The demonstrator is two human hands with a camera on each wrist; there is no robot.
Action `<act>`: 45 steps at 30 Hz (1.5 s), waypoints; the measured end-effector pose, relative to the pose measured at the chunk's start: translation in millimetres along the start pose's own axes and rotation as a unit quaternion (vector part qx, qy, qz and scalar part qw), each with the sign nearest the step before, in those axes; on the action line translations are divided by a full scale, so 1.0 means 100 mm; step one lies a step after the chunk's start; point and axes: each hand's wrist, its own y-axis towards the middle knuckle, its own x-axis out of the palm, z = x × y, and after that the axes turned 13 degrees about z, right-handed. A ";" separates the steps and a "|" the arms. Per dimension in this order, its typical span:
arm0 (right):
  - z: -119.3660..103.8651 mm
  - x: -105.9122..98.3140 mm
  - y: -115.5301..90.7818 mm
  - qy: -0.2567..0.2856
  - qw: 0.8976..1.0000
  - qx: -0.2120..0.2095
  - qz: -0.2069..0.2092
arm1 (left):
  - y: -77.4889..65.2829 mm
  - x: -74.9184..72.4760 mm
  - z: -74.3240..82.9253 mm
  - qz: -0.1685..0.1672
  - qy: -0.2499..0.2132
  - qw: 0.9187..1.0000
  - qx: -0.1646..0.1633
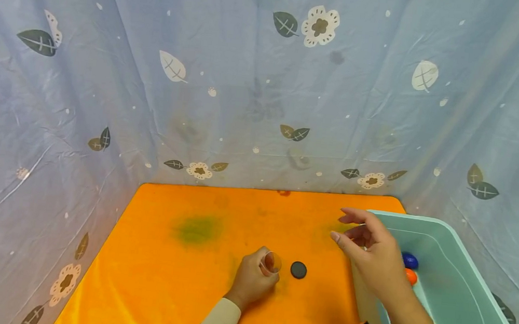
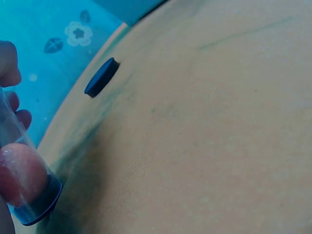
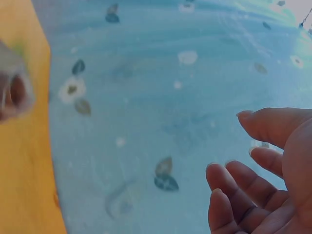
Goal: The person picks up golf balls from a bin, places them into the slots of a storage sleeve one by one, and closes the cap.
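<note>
My left hand (image 1: 255, 281) grips a clear cylindrical container (image 1: 271, 264) close over the orange table, its open mouth facing up. In the left wrist view the container (image 2: 36, 192) has see-through walls and a dark bottom edge, with a rounded pinkish shape showing through. A round black lid (image 1: 298, 270) lies flat just right of the container. My right hand (image 1: 374, 254) is raised by the near-left rim of the teal tub, fingers loosely bent and thumb apart. Nothing sits between those fingers in the right wrist view.
The teal tub (image 1: 466, 260) stands at the table's right side. Inside it are a blue ball (image 1: 410, 260) and an orange ball (image 1: 411, 276), partly hidden by my right hand. A patterned curtain (image 1: 248, 88) surrounds the orange table (image 1: 173, 279) at the back and sides.
</note>
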 end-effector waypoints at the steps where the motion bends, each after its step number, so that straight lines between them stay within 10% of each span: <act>1: 0.04 -0.05 0.03 -0.009 1.000 0.001 0.004 | 0.00 0.00 0.00 -0.001 0.001 1.000 -0.001; 21: 1.14 -0.68 0.46 -0.131 0.986 0.080 0.069 | -0.03 -0.05 -0.03 0.014 0.012 1.000 -0.007; 37: 1.78 -0.94 0.44 -0.192 0.966 0.159 0.062 | -0.01 -0.05 -0.02 0.017 0.019 1.000 0.001; 45: 1.91 -0.95 0.43 -0.227 0.954 0.194 -0.006 | 0.02 -0.04 -0.02 0.025 0.025 0.999 0.013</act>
